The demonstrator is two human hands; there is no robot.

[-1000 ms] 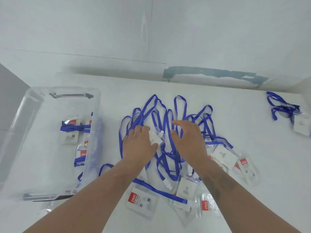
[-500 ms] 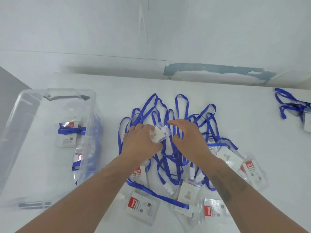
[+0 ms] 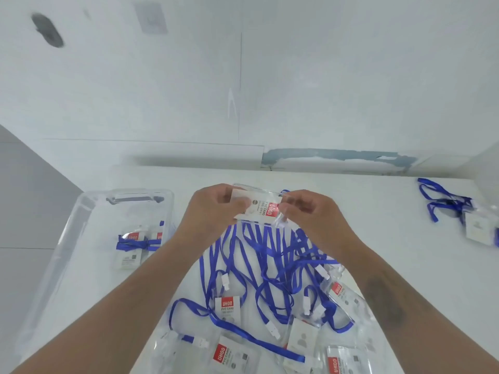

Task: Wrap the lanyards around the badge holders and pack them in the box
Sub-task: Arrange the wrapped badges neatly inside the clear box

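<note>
Blue lanyards (image 3: 272, 268) sprawl in a loose tangle on the white table (image 3: 378, 211), below and nearer than the grip, their white clips and several loose badge holders (image 3: 235, 357) scattered through the straps closest to the person. Above that heap, both hands hold one badge holder (image 3: 259, 206) lifted clear of the table: the left hand (image 3: 213, 211) grips its left end with curled fingers, and the right hand (image 3: 310, 211) pinches its right end, where the clear clip and the start of its strap seem to be. Its lanyard hangs down from the right-hand side of the grip into the tangle. This looks like the start of wrapping one holder; the next move likely calls for drawing the strap free of the others and winding it round the holder's middle. Left of the grip stands the clear plastic box (image 3: 81, 225), with wrapped holders (image 3: 132, 244) already lying inside. Far to the right lies another lanyard with its holder (image 3: 459, 211), well apart.
</note>
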